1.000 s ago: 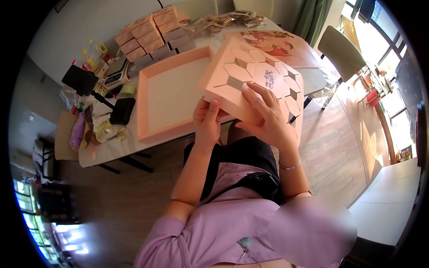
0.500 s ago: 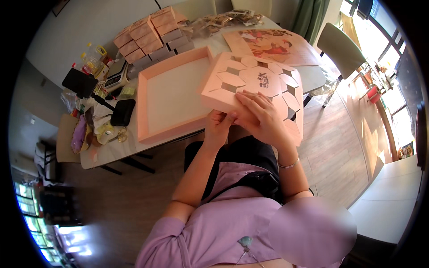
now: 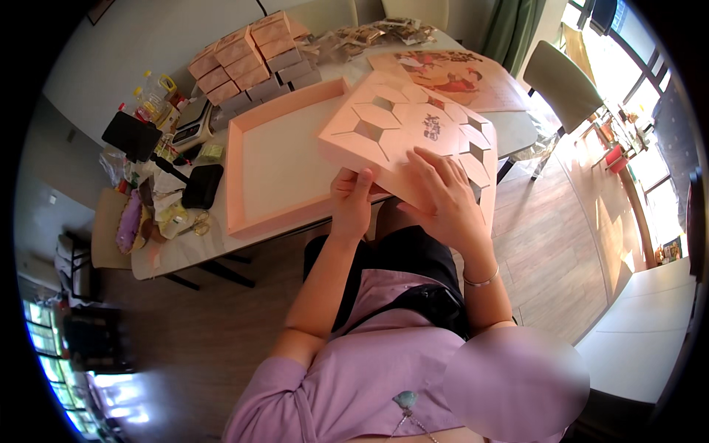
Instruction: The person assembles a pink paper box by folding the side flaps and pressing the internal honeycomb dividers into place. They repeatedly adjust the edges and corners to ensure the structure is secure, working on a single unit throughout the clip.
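A pink cardboard insert [image 3: 402,122] with folded sides, rows of diamond-shaped cut-outs and dark lettering is tilted over the table's near edge. My left hand [image 3: 351,201] pinches its near left edge, thumb on the outside and fingers curled behind. On the near side of the insert rests my right hand [image 3: 449,198], its fingers apart and stretched over the fold. Left of the insert lies a shallow pink box tray [image 3: 236,184] with a pale inner base. The insert's underside is hidden.
Stacked small pink boxes [image 3: 240,55] and clear packets [image 3: 377,33] stand at the back. A printed pink sheet [image 3: 509,88] lies back right. Leftward are a phone holder [image 3: 203,184], a scale [image 3: 193,124] and scissors [image 3: 200,223]. A chair [image 3: 565,81] stands at the right.
The insert has tipped and shifted slightly left, its left corner lower over the tray. My right hand has slid right along it with fingers more spread; my left thumb now points up.
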Demonstrator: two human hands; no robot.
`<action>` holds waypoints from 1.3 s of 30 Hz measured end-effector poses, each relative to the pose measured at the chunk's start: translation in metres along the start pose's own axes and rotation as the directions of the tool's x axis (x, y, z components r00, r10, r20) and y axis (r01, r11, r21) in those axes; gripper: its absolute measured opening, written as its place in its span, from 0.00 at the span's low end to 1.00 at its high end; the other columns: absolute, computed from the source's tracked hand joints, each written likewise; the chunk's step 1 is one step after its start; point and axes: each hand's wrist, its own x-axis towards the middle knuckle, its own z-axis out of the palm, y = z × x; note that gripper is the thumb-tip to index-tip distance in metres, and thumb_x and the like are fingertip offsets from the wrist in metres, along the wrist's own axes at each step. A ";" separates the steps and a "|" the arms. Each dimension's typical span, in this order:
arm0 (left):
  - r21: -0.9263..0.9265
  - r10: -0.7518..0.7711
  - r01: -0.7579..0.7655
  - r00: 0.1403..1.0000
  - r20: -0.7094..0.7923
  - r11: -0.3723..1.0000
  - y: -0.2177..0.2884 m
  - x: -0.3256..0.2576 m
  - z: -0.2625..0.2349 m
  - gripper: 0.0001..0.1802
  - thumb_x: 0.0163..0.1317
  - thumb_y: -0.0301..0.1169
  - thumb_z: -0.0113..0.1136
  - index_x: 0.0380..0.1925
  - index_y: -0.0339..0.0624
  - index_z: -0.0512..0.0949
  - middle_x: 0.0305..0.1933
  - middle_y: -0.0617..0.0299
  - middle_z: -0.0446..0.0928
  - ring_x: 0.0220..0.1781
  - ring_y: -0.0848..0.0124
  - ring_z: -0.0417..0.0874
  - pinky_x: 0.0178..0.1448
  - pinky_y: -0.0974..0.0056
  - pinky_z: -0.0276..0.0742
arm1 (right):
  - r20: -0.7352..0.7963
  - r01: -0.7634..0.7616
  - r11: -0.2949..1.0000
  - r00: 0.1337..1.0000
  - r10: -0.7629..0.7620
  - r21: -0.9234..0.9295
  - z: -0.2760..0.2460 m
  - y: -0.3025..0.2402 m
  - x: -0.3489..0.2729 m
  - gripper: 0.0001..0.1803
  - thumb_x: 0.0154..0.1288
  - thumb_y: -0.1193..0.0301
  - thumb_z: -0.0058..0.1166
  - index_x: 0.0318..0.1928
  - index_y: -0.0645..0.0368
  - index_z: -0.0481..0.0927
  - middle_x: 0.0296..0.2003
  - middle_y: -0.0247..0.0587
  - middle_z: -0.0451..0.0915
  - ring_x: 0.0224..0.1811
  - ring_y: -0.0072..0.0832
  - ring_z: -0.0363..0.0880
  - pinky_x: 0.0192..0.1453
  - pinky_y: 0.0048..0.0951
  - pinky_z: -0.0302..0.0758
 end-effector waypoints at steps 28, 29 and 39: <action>0.203 -0.117 0.105 0.992 0.050 0.974 -0.018 -0.006 0.000 0.11 0.76 0.28 0.60 0.52 0.34 0.83 0.49 0.57 0.87 0.50 0.70 0.88 0.55 0.62 0.87 | -0.045 0.000 0.999 0.999 0.002 0.046 -0.006 0.026 -0.014 0.36 0.51 0.66 0.76 0.62 0.57 0.79 0.62 0.43 0.78 0.63 0.49 0.76 0.67 0.46 0.74; 0.174 -0.098 0.090 0.994 0.038 0.981 -0.017 -0.003 0.001 0.12 0.77 0.28 0.60 0.53 0.34 0.82 0.50 0.57 0.86 0.51 0.69 0.88 0.56 0.61 0.88 | -0.019 -0.002 0.999 1.000 0.002 0.040 -0.009 0.031 -0.017 0.35 0.51 0.66 0.76 0.62 0.56 0.79 0.61 0.42 0.78 0.62 0.48 0.76 0.67 0.47 0.75; 0.192 -0.214 0.200 0.975 0.055 0.961 -0.022 -0.017 0.031 0.12 0.75 0.28 0.64 0.53 0.32 0.82 0.50 0.57 0.86 0.51 0.71 0.88 0.56 0.64 0.88 | 0.057 -0.017 0.997 0.998 0.012 0.078 0.000 0.044 -0.026 0.27 0.56 0.71 0.69 0.58 0.58 0.81 0.56 0.42 0.81 0.59 0.47 0.80 0.69 0.50 0.73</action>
